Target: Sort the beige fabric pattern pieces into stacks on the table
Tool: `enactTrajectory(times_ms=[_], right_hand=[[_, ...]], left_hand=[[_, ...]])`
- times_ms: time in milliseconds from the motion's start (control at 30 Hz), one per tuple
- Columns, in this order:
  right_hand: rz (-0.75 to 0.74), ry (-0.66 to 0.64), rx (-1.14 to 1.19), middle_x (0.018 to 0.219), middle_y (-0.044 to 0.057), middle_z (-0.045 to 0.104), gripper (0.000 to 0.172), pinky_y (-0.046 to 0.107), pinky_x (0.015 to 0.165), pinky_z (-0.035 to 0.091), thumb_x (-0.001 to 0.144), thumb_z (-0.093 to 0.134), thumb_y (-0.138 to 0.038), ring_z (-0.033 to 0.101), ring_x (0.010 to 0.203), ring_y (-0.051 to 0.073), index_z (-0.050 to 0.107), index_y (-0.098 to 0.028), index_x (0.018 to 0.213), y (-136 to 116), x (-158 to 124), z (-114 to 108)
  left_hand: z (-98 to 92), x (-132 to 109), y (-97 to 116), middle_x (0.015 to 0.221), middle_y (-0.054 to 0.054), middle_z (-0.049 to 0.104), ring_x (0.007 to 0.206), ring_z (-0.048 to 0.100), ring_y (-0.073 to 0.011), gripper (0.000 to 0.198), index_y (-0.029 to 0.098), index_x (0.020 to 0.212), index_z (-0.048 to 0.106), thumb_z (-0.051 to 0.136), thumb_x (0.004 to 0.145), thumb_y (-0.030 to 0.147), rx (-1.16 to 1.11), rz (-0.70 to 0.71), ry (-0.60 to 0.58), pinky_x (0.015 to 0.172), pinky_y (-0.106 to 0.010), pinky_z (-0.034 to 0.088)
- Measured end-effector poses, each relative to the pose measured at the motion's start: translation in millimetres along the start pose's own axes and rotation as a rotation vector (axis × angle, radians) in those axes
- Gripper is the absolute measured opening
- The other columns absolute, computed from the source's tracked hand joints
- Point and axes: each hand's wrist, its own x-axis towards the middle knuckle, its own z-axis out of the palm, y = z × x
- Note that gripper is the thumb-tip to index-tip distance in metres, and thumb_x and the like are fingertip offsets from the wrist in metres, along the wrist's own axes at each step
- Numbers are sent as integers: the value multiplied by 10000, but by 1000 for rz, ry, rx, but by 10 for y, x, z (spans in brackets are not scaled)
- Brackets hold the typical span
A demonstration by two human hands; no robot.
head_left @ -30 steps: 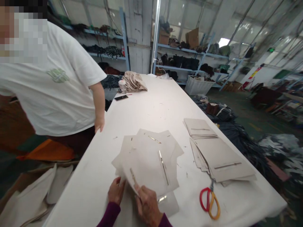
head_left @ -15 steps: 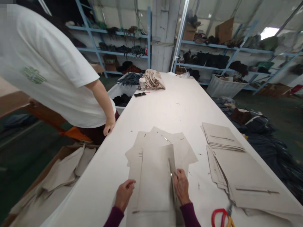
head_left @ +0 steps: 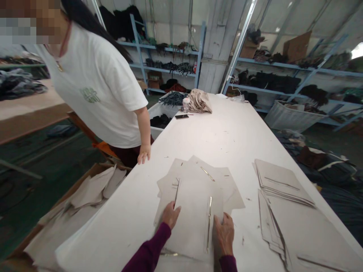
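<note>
A loose pile of grey fabric pieces with zipper slits lies on the white table in front of me. My left hand grips the left edge of the top piece. On that piece's right edge rests my right hand, just beside its zipper slit. Both sleeves are dark purple.
Two stacks of the same grey pieces lie to the right. A person in a white T-shirt stands at the table's left edge, one hand on it. A phone, a cup and folded cloth sit at the far end. A cardboard box of pieces is on the floor left.
My view has swung left and the scissors have left the frame. My hands shifted on the pile and now hold the top piece by both edges. The person's hand stays on the table edge.
</note>
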Motion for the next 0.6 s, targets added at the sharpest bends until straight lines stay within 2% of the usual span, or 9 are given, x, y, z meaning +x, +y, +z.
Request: enactTrajectory(times_ms=[100,200,300,367,433,500,600], right_hand=[[15,-22,-6,945,196,578,425,407,869,384,732,414,-462,522,933,312,589,-103,875,-19,-18,2],[39,-46,16,932,192,569,464,404,861,383,711,433,-484,513,927,313,569,-87,909,-3,-13,-20],[114,-78,94,912,150,577,480,379,799,409,689,487,-494,528,871,287,545,-99,956,-28,-10,-91],[179,-110,172,853,97,589,488,347,726,426,671,539,-499,539,792,254,539,-120,979,-94,-22,-180],[210,-160,263,758,55,588,497,321,666,429,658,578,-516,534,721,230,562,-124,962,-197,-51,-303],[206,-282,398,712,47,596,469,311,654,434,669,593,-531,540,718,230,602,-121,895,-327,-107,-441],[204,-514,686,814,72,646,429,313,714,455,708,606,-515,570,831,253,636,-120,873,-571,-255,-592]], left_hand=[[5,-15,64,868,-104,655,830,595,-209,310,100,896,613,468,775,346,-21,53,-55,760,-295,441],[43,-80,81,897,-140,654,895,589,-248,346,92,878,634,475,763,378,-24,91,-59,822,-327,430],[58,-175,83,992,-170,634,987,558,-259,398,75,962,625,404,795,362,-35,129,-42,914,-349,387],[10,-254,94,1004,-143,637,987,560,-237,425,99,1003,618,355,815,375,-56,165,-55,919,-333,393],[-105,-344,104,961,-113,650,959,570,-224,441,124,983,627,349,816,422,-115,207,-84,900,-324,416],[-290,-436,92,934,-105,656,951,576,-228,451,122,960,632,399,792,471,-238,239,-132,902,-333,425],[-669,-551,-13,971,-105,659,967,580,-231,467,110,982,620,492,747,493,-473,222,-217,898,-333,442]])
